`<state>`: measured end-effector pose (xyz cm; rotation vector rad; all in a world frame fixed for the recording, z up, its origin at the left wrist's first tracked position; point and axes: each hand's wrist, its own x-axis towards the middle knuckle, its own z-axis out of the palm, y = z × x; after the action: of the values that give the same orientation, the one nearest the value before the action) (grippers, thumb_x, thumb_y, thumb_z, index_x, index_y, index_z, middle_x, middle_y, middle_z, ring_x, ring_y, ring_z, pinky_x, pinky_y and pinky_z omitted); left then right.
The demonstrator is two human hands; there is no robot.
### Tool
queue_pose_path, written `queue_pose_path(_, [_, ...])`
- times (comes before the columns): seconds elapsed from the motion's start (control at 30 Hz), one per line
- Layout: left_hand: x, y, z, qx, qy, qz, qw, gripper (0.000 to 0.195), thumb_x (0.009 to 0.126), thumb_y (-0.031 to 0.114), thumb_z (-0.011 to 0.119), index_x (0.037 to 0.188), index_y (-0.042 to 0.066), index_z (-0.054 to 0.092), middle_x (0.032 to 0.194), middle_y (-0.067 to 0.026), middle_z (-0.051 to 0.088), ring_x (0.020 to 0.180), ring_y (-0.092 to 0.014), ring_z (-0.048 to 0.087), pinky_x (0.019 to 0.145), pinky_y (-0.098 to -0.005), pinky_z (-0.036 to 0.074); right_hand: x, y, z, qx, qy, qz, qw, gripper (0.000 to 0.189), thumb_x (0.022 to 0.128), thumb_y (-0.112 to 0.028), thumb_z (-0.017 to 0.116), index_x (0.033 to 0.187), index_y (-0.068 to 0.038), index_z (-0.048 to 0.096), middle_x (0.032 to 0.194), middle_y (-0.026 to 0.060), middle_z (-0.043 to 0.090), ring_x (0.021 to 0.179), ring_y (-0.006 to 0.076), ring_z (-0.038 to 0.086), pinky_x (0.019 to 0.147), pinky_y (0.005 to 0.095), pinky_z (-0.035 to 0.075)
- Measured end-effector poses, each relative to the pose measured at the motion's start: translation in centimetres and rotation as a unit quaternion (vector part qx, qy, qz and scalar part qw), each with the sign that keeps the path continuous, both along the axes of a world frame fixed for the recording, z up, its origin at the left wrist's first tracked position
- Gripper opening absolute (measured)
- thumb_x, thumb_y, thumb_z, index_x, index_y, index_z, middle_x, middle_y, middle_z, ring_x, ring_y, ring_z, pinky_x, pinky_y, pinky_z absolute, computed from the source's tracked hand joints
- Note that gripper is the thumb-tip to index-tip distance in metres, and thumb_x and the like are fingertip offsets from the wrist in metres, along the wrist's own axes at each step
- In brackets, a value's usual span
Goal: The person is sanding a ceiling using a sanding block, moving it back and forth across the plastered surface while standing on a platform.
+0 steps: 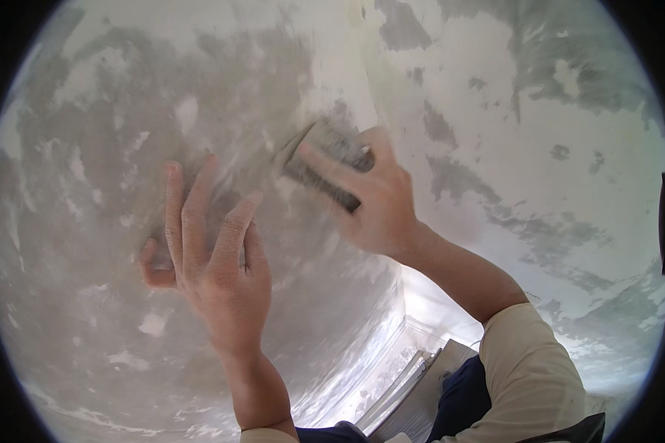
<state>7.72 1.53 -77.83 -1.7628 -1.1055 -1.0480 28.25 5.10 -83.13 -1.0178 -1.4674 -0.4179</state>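
Note:
My right hand (pixel 385 194) is closed around a dusty, dark grey sanding block (pixel 335 152), with a finger stretched along its top. The block lies against the patchy grey-and-white plastered wall (pixel 116 332), close to the inside corner where two walls meet. Motion blurs this hand and the block a little; the block's working face is hidden against the wall. Lower and to the left, my left hand (pixel 221 260) is spread with its fingertips at the same wall and holds nothing. Pale dust coats its fingers.
The adjoining wall (pixel 532 166), white with grey patches, fills the right side. Below my arms, a flat panel or board (pixel 410 410) and several long pale strips (pixel 390 390) stand by the wall's foot, close to my dark-clothed legs (pixel 465 393).

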Motion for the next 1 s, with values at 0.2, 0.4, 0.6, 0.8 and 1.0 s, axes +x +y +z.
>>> queue_pose_path(0.2, [-0.4,0.1,0.3,0.017,-0.007,-0.019,1.0,0.027,0.085,0.005,0.082,0.092,0.032,0.081,0.145,0.0089,0.07,0.149,-0.022,0.053,0.117,-0.0497,0.019,0.6,1.3,-0.2,0.022,0.015,0.01,1.0,0.058,0.081,-0.023,0.088,0.137,-0.032,0.075,0.123,0.0135,0.063,0.094,0.0294,0.069,0.073,0.0405,0.062])
queue_pose_path(0.4, [-0.3,0.4,0.2,0.033,-0.006,-0.027,0.999,0.029,0.083,0.003,0.08,0.089,0.031,0.08,0.142,0.0091,0.072,0.147,-0.022,0.054,0.113,-0.0491,0.019,-0.4,0.2,-1.0,0.007,-0.06,0.016,0.998,0.062,0.076,-0.018,0.091,0.135,-0.033,0.077,0.112,0.0159,0.064,0.09,0.0294,0.067,0.073,0.0381,0.061])
queue_pose_path(0.6, [0.2,0.6,0.2,0.03,-0.017,-0.033,0.999,0.034,0.08,-0.002,0.078,0.089,0.032,0.08,0.14,0.0105,0.072,0.146,-0.022,0.055,0.112,-0.0484,0.02,-1.2,-0.4,-1.8,0.051,-0.068,0.033,0.996,0.06,0.077,-0.018,0.091,0.135,-0.028,0.077,0.109,0.0147,0.061,0.087,0.0289,0.065,0.065,0.0365,0.059])
queue_pose_path(0.8, [0.3,1.2,0.0,0.045,-0.021,-0.046,0.998,0.036,0.079,-0.002,0.079,0.089,0.032,0.08,0.14,0.0118,0.072,0.145,-0.021,0.056,0.112,-0.048,0.02,1.8,1.8,-0.5,0.022,0.042,-0.022,0.999,0.06,0.079,-0.015,0.09,0.137,-0.023,0.076,0.108,0.0149,0.058,0.087,0.0281,0.064,0.068,0.0356,0.058])
queue_pose_path(1.0, [0.4,1.0,0.1,0.049,-0.015,-0.034,0.998,0.035,0.078,-0.002,0.079,0.086,0.033,0.079,0.139,0.0124,0.073,0.144,-0.02,0.057,0.108,-0.0464,0.022,0.9,1.0,-1.1,-0.029,0.039,-0.004,0.999,0.057,0.087,-0.026,0.085,0.142,-0.024,0.072,0.113,0.0167,0.055,0.083,0.0312,0.068,0.074,0.0406,0.06])
